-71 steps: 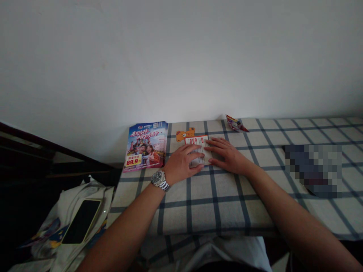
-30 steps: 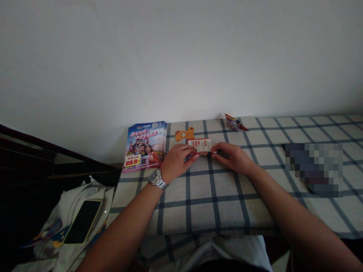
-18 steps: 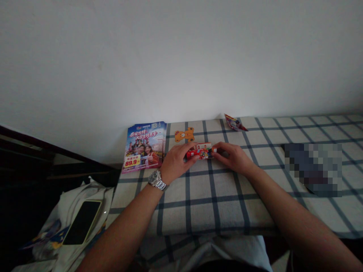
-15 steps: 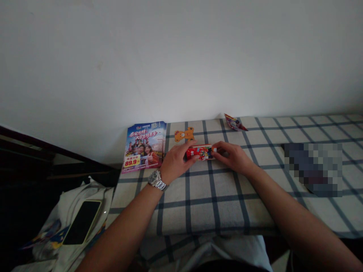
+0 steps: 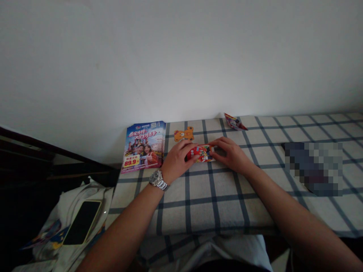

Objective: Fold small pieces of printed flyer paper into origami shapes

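A small red box [image 5: 203, 153] with colourful cartoon figures lies lengthwise between my hands on the checked tablecloth. My left hand [image 5: 178, 160], with a metal watch [image 5: 159, 180] on its wrist, is closed around the left end of the box, thumb along the near side. At the right end, my right hand [image 5: 230, 155] pinches the box with thumb and fingers near a pale edge. Both ends of the box are partly hidden by the fingers. A brown bear cutout [image 5: 184, 133] lies just behind my left hand.
To the left is a stack of leaflets [image 5: 144, 145]. A folded colourful wrapper [image 5: 235, 122] sits by the wall [image 5: 181, 60]. On the right lies a blurred dark item [image 5: 309, 166]. A phone [image 5: 82, 222] rests on a white bag [image 5: 65, 204] beside the table.
My right hand has shifted slightly left and its fingers now cover more of the box's right end. My left hand stays almost in place on the box.
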`<control>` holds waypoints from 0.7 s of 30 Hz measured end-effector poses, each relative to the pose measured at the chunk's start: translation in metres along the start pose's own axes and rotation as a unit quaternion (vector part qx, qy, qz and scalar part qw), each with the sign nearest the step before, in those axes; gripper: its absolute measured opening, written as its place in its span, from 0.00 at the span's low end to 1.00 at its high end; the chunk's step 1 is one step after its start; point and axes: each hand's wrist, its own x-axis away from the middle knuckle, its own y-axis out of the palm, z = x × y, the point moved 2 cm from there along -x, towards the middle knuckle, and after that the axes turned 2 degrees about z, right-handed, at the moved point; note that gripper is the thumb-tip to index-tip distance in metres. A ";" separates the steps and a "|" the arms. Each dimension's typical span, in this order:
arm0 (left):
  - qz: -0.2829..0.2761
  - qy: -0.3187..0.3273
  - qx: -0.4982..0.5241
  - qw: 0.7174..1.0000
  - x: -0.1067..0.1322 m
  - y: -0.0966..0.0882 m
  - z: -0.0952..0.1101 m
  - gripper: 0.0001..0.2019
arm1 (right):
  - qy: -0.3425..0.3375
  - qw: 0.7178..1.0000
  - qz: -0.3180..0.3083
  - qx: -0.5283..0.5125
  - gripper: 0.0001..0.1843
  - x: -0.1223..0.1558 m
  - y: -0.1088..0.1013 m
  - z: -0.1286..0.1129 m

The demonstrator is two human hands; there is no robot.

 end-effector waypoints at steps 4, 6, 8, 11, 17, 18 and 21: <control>0.008 0.000 -0.038 0.999 0.000 0.001 -0.003 0.20 | -0.001 1.000 0.010 0.028 0.17 0.001 0.004 0.006; 0.006 -0.006 -0.050 0.999 0.000 0.003 -0.004 0.20 | 0.004 0.999 0.007 0.040 0.18 0.002 0.006 0.009; 0.005 -0.009 -0.057 0.998 0.000 0.004 -0.005 0.21 | 0.009 0.999 0.003 0.045 0.18 0.003 0.008 0.012; 0.004 -0.016 -0.068 0.998 0.001 0.006 -0.006 0.22 | 0.016 0.999 0.001 0.050 0.20 0.003 0.010 0.015; -0.001 -0.020 -0.069 0.997 0.000 0.006 -0.006 0.22 | 0.021 0.998 0.003 0.058 0.20 0.003 0.013 0.018; -0.002 -0.020 -0.066 0.998 0.000 0.006 -0.007 0.22 | 0.021 0.998 0.003 0.056 0.20 0.003 0.013 0.017; -0.009 -0.021 -0.060 0.998 -0.001 0.005 -0.006 0.20 | 0.021 0.999 -0.001 0.048 0.19 0.003 0.012 0.015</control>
